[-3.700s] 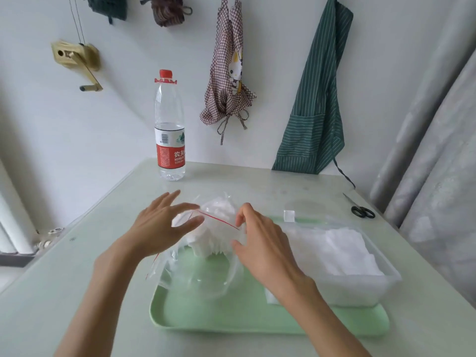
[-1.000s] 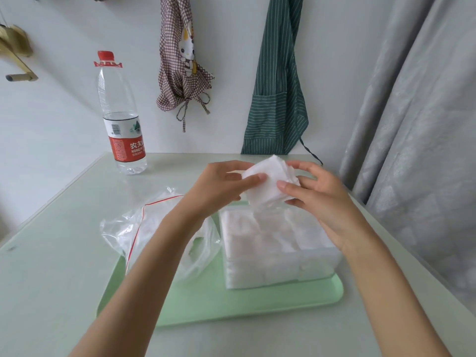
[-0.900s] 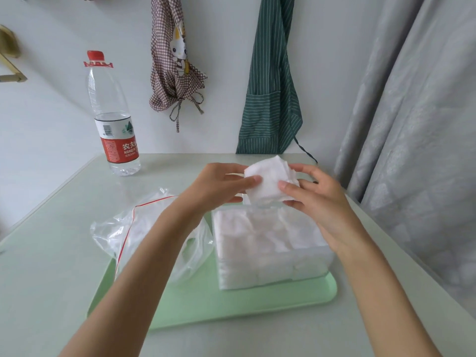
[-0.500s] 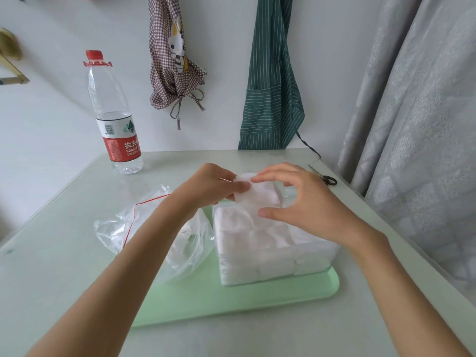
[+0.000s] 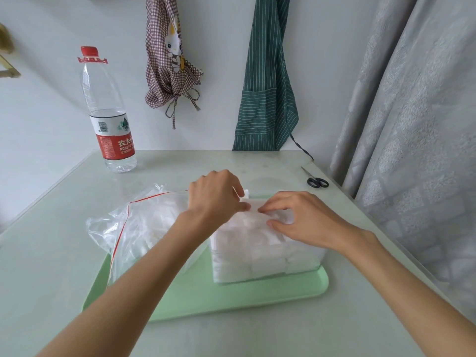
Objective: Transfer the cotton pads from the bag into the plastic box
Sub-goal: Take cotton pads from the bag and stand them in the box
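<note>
Clutter first: water bottle (image 5: 108, 117) with a red cap and label stood at the far left of the pale table (image 5: 51, 292), black-handled scissors (image 5: 317, 182) lay near the far right edge by the grey curtain (image 5: 417, 124), and two aprons hung on the wall, a checked one (image 5: 167, 65) and a green striped one (image 5: 268, 94). Everything for the job sat on a mint green tray (image 5: 231, 297).

On the tray's left the clear zip bag (image 5: 139, 228) with the red seal line lay slumped and open, some cotton pads showing through it. My left forearm crossed right over the bag, so a good part of it was hidden. Just beside it, on the right, the plastic box (image 5: 268, 258) was packed nearly full of white cotton pads (image 5: 255, 228).

Both hands were down on top of that pile. Left hand (image 5: 219, 197) had its fingers curled, thumb and fingertips pinching the edge of a pad at the back of the box. Right hand (image 5: 301, 217) had its fingers bent too, tips pinched on the same layer of pads.

Compared with a second before, the batch of pads had come down from mid-air above the box to lying on the stack, and both hands had dropped with it. The scissors hadn't been visible then either, hidden behind my right hand.
</note>
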Motion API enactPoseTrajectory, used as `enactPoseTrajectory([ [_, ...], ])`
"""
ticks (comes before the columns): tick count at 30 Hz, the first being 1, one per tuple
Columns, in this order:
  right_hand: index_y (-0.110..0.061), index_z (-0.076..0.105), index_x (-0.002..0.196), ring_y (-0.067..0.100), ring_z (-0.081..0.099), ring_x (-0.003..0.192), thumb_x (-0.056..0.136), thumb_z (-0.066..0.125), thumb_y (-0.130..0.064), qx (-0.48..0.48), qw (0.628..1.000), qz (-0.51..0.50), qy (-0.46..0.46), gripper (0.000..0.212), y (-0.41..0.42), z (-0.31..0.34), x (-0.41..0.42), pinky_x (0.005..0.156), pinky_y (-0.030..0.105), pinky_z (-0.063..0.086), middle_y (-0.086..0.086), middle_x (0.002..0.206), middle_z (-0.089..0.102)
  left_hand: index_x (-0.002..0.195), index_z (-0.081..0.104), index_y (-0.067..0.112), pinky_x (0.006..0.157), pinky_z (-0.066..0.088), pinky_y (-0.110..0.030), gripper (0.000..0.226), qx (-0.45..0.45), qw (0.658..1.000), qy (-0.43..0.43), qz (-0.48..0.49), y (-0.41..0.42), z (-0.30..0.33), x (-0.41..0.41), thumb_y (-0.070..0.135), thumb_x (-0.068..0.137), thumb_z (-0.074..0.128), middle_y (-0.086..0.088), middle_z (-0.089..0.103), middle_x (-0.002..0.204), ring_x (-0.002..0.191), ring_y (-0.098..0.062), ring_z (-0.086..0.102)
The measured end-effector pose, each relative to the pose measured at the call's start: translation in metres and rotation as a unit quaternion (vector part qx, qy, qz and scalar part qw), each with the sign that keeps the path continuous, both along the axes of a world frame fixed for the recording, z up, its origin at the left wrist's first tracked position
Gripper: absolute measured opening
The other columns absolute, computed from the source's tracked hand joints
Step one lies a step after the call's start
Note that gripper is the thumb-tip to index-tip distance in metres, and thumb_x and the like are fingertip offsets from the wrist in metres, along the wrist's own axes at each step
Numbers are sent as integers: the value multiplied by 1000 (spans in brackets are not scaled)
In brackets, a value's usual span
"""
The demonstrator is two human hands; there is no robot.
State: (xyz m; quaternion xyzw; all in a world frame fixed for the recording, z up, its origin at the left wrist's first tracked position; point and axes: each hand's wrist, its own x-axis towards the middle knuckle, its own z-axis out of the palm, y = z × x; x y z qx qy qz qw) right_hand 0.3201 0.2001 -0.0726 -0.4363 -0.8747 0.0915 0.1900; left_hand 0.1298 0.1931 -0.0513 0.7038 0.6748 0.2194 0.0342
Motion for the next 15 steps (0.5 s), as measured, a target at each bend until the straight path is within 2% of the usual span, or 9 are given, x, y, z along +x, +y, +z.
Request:
enactPoseTrajectory([
  [3, -28, 69, 113, 6, 61, 97, 85, 60, -26, 1, 1000, 1, -23, 29, 4, 2, -2, 86, 28, 48, -16, 108, 66, 88, 68, 38, 64, 35, -24, 10, 10, 996, 4, -84, -6, 0, -9, 44, 82, 65, 23, 63, 81, 82, -4, 57],
  [6, -28, 71, 110, 8, 61, 96, 86, 58, -23, -4, 999, -8, -35, 29, 4, 6, -6, 83, 25, 48, -12, 105, 69, 92, 68, 41, 65, 36, -21, 19, -30, 991, 15, -128, -10, -4, -12, 54, 79, 63, 28, 63, 88, 84, 1, 54],
  [9, -33, 74, 100, 10, 62, 88, 83, 64, -39, -27, 999, -7, -31, 21, 6, 7, -8, 79, 32, 50, -10, 94, 70, 93, 68, 43, 67, 35, -22, 30, -45, 990, 1, -131, -10, -7, -10, 62, 69, 67, 29, 59, 81, 83, 1, 51],
  [11, -31, 76, 91, 7, 62, 84, 80, 69, -43, -71, 997, -4, -6, 18, 11, 6, -7, 79, 31, 51, -10, 89, 69, 92, 68, 43, 68, 35, -24, 32, -38, 991, 27, -129, -9, -8, -8, 64, 68, 68, 27, 57, 81, 86, -1, 51],
  [15, -19, 76, 90, 6, 62, 86, 88, 65, -29, -144, 989, 6, 16, 15, 20, 5, -3, 83, 24, 48, -8, 95, 67, 100, 67, 40, 73, 40, -26, 29, -31, 989, 60, -130, -5, -9, -7, 59, 79, 62, 10, 64, 103, 101, -9, 55],
])
